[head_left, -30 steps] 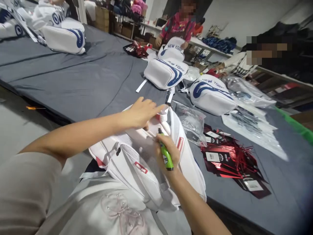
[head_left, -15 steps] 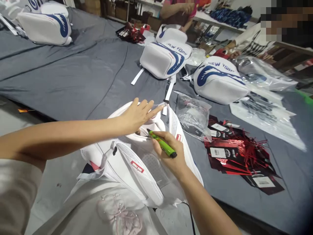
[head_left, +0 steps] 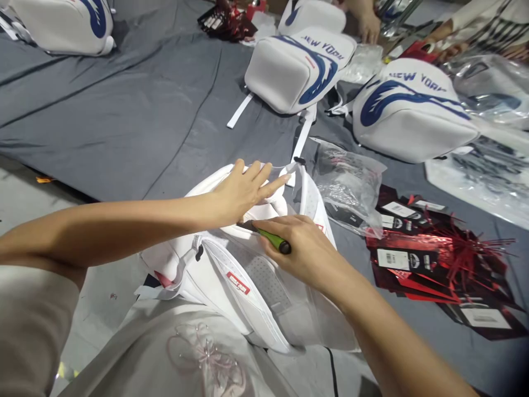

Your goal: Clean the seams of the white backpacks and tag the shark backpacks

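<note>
While the left hand [head_left: 239, 190] lay flat and open on the white backpack [head_left: 231, 264], the right hand [head_left: 303, 251] gripped a green marker [head_left: 270, 239], tip on the fabric. Marking appeared underway, unfinished.

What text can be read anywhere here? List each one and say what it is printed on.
"NEW YORK", upside down to the camera: on the middle white backpack.
"NEW YORK", also upside down: on the right white backpack.
Small red label on the backpack under the hands: white lettering, too small to read.
White stickers on the red hang tags: print and barcodes too small to read.
Green marker in the right hand: no legible text.
</note>
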Available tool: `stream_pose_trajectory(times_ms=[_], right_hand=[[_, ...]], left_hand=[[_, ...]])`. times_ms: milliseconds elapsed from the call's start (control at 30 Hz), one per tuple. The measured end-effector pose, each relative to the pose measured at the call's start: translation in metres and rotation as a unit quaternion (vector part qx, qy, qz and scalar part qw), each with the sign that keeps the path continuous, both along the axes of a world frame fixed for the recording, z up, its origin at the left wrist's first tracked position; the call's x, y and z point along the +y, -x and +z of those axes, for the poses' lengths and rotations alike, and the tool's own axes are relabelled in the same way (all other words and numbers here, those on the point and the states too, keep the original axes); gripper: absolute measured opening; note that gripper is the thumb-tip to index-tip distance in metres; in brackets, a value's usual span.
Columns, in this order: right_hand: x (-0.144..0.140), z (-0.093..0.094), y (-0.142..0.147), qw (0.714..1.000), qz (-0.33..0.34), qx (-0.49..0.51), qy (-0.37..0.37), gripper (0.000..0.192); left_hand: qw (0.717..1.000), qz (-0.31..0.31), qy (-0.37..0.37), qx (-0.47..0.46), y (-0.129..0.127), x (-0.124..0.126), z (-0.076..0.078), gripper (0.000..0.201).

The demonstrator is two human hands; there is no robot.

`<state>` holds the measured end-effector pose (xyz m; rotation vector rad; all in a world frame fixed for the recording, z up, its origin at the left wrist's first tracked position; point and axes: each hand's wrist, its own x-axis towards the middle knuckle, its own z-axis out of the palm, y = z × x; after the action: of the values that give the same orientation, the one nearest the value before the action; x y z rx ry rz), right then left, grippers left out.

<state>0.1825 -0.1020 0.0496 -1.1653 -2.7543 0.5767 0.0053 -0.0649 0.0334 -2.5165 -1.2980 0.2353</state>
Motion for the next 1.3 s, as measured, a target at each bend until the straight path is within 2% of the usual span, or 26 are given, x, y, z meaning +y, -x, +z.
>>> stream_pose_trajectory(times_ms=[100,200,367,533,667,867,1033,1300], right_hand=[[-0.001,-0.006,-0.002,0.999,0.006,-0.016,-0.036,0.027],[-0.001,-0.012,-0.011,0.999,0.016,0.036,-0.035,0.028],[0.008,-0.015,-0.017,0.995,0.023,0.094,0.000,0.026],[0.013,-0.015,-0.007,0.997,0.041,0.054,-0.023,0.021],[0.008,-0.017,-0.001,0.995,0.043,0.065,-0.056,0.023],[0.007,-0.009,0.000,0.996,0.049,0.025,-0.065,0.017],[0.005,-0.006,0.005,0.997,0.035,0.019,-0.066,0.021],[0.001,-0.006,0.009,0.998,0.017,0.010,-0.062,0.022]], left_hand=[[1.000,-0.001,-0.011,-0.017,-0.002,0.001,-0.005,0.090],[0.999,-0.003,-0.006,-0.035,0.000,0.002,-0.007,0.084],[0.997,-0.004,0.029,-0.078,0.005,0.003,-0.009,0.088],[0.994,-0.003,0.051,-0.098,0.007,0.005,-0.009,0.088],[0.992,0.001,0.067,-0.106,0.007,0.005,-0.008,0.083],[0.987,-0.002,0.080,-0.140,0.008,0.002,-0.001,0.078],[0.987,-0.005,0.093,-0.130,0.008,0.001,0.004,0.075],[0.981,0.000,0.110,-0.158,0.008,0.003,0.003,0.082]])
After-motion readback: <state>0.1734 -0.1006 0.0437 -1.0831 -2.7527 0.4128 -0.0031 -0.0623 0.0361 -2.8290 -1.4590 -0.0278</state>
